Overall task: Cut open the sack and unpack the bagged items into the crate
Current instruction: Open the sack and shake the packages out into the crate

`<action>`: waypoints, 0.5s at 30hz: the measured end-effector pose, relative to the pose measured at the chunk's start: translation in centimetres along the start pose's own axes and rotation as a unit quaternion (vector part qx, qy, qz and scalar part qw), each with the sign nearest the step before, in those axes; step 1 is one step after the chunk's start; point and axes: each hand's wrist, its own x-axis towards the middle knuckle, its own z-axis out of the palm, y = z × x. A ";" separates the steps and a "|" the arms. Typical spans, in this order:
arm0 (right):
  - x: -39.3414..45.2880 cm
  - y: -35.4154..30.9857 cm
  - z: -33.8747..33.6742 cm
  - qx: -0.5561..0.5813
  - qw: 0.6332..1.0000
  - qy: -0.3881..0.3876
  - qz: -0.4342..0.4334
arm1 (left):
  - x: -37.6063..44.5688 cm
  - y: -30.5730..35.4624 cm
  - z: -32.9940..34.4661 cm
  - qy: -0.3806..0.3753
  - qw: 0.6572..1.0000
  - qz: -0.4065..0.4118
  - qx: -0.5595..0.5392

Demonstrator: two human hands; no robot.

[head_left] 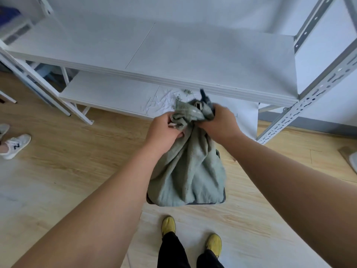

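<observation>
A grey-green woven sack (190, 167) stands upright on the floor, its bottom set in a dark crate (224, 196) of which only edges show. My left hand (164, 130) grips the bunched neck of the sack from the left. My right hand (220, 122) clutches the neck from the right, and a dark tool tip (203, 94) pokes up above its fingers; the rest of the tool is hidden. The sack's contents are not visible.
A white metal shelf rack (173, 55) stands just behind the sack, with a lower board (108, 93) holding white scraps and small metal clips (187, 91). Another person's shoe (14, 146) is at the left. My yellow shoes (193, 235) stand on the wooden floor.
</observation>
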 end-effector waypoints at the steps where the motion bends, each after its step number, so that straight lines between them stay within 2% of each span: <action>1: 0.2 -0.4 -0.3 0.018 0.999 0.039 -0.018 | 0.0 0.4 0.0 0.021 0.999 0.025 -0.028; 3: 0.7 -0.9 -0.4 0.056 0.995 0.072 -0.030 | 0.3 0.8 0.1 0.051 0.996 0.052 -0.060; 5: 0.9 -0.7 -0.3 0.044 0.999 0.018 0.007 | 0.1 0.6 0.4 0.031 0.999 0.021 -0.033; 7: 1.3 -0.2 -0.8 0.031 0.999 -0.010 0.043 | -0.1 -0.2 0.3 0.038 0.997 0.024 0.060; 9: 1.8 -0.3 -1.7 0.052 0.997 0.020 0.048 | -0.5 -0.9 0.0 0.078 0.983 0.061 0.153; 10: 2.0 -0.5 -2.0 0.065 0.996 0.023 0.049 | -0.8 -1.3 -0.1 0.080 0.983 0.060 0.155; 12: 2.3 -0.7 -2.2 0.093 0.993 -0.007 0.077 | -1.8 -2.0 0.4 0.044 0.990 0.051 0.124; 15: 2.2 -1.1 -2.0 0.148 0.974 -0.098 0.141 | -2.4 -3.1 2.0 -0.017 0.990 0.079 0.116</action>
